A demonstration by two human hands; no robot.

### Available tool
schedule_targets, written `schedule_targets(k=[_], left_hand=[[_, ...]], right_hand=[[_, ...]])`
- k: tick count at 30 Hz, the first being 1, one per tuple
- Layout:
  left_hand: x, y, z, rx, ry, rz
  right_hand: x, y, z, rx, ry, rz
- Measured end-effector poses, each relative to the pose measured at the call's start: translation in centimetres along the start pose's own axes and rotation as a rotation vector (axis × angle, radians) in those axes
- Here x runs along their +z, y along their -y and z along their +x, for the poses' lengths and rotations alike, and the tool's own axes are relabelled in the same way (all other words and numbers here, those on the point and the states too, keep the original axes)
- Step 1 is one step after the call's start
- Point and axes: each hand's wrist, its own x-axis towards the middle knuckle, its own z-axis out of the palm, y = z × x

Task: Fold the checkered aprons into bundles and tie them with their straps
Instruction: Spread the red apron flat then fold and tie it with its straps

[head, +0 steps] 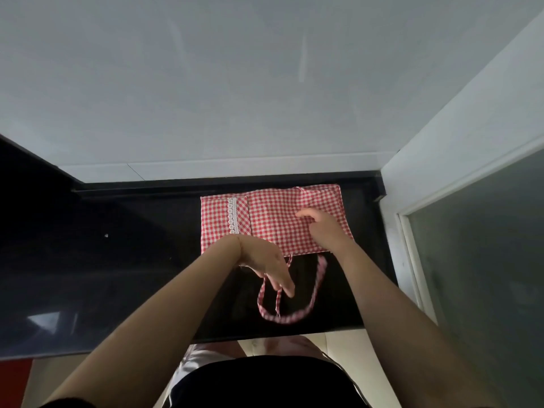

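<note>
A glossy black countertop (117,260) meets a white wall. A folded red-checkered apron (270,219) lies at its far right. Its strap (294,316) loops nearer.

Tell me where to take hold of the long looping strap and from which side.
Pinch the strap at the bottom of its loop, coming from the near counter edge. That part lies flat and clear of the apron and the left hand.
</note>
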Motion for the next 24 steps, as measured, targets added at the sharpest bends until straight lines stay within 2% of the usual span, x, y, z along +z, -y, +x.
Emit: schedule_targets(k=[1,2,4,5,6,8,11,12,17,19,21,24], left_hand=[[0.0,0.0,0.4,0.006,-0.112,-0.036],[0.1,0.6,0.9,0.004,-0.296,-0.091],[0.4,1.9,2.1,-0.047,-0.834,-0.115],[0.6,2.8,2.6,-0.097,-1.085,-0.019],[0.8,3.8,3.1,-0.151,-1.203,0.15],[1.3,5.7,4.0,-0.229,-1.098,0.392],[1.2,7.1,5.1,-0.275,-0.952,0.44],[1.2,7.4,5.4,-0.276,-0.956,0.448],[1.8,8.8,5.2,-0.195,-1.157,0.386],[2.4,9.8,4.8,-0.293,-1.14,0.413],[2.7,10.5,4.8,-0.389,-1.049,0.451],[2.0,10.2,4.6,-0.394,-0.983,0.434]], right_hand=[[-0.5,-0.1,0.0,0.005,-0.018,-0.025],[-0.9,-0.2,0.1,0.028,-0.022,0.028],[-1.4,-0.2,-0.1,0.056,-0.073,0.135],[-1.4,0.0,-0.3,0.078,-0.109,0.185],[-1.2,0.2,-0.3,0.137,-0.134,0.221],[-0.7,0.5,-0.9,0.242,-0.054,0.138],[1.2,1.0,-3.0,0.401,0.271,-0.189],[2.2,1.0,-3.5,0.421,0.288,-0.241],[7.5,1.1,-4.2,0.352,-0.2,-0.177],[8.4,1.1,-4.4,0.333,-0.194,-0.146],[7.8,1.2,-4.9,0.298,0.026,-0.219],[6.5,1.8,-7.1,0.354,0.643,-0.51]])
